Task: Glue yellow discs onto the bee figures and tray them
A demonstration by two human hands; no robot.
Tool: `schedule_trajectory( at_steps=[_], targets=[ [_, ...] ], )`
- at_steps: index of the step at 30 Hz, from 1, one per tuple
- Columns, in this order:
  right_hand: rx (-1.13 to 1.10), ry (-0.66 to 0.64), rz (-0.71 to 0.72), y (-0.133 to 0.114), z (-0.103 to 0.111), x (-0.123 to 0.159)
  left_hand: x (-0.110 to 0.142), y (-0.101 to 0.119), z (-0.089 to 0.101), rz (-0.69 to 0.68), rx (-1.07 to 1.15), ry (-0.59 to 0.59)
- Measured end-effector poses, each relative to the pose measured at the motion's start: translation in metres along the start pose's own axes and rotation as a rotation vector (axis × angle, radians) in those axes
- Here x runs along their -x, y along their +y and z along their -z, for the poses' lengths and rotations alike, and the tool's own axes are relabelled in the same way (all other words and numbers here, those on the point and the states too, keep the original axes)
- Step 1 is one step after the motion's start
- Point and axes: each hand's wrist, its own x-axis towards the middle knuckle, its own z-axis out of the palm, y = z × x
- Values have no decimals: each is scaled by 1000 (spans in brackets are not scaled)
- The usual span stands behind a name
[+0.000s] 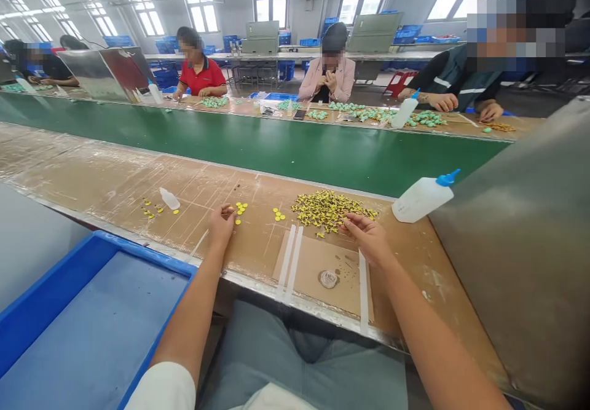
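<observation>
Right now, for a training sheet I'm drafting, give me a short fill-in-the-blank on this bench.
The white squeeze bottle beside the person's right hand has a ____ cap.
The left hand lies by loose yellow discs, and the big heap of yellow pieces lies nearer the ____ hand.
The conveyor belt beyond the person's bench is ____.
Missing words: blue; right; green.

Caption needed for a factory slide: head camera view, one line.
Left hand by yellow discs, right hand at a heap of yellow parts, white squeeze bottle beside.
</observation>
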Motion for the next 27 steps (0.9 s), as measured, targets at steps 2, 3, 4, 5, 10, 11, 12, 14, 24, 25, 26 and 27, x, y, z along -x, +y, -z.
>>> schedule_trajectory(
  at_steps=[2, 3, 4, 5, 10, 11, 12, 14, 24, 25, 26, 27],
  targets=[
    [-72, 25, -31, -4, 4, 10, -1, 7, 0, 18, 68, 23],
    [-98, 38, -43, -6, 6, 15, 1, 12, -1, 30, 107, 46],
    [-118, 50, -52, -9, 9, 20, 4, 18, 0, 43, 148, 75],
    [-135, 62, -58, -10, 11, 26, 10, 23, 2, 59, 190, 109],
    [-163, 160, -31, -13, 23, 56, 105, 56, 20, 172, 379, 212],
    [-158, 184, -20, -12, 25, 62, 133, 64, 23, 199, 414, 199],
    [-151, 203, -9, -11, 27, 67, 161, 72, 26, 232, 447, 176],
    [-137, 239, 17, -9, 29, 79, 211, 89, 30, 304, 510, 91],
    [-85, 353, 73, 12, 29, 116, 281, 157, 45, 557, 653, -386],
    [-88, 356, 80, 14, 29, 119, 290, 162, 44, 527, 605, -486],
    [-90, 354, 88, 15, 28, 122, 300, 167, 43, 496, 567, -605],
    [-91, 352, 98, 16, 28, 125, 310, 171, 43, 466, 549, -742]
  ],
)
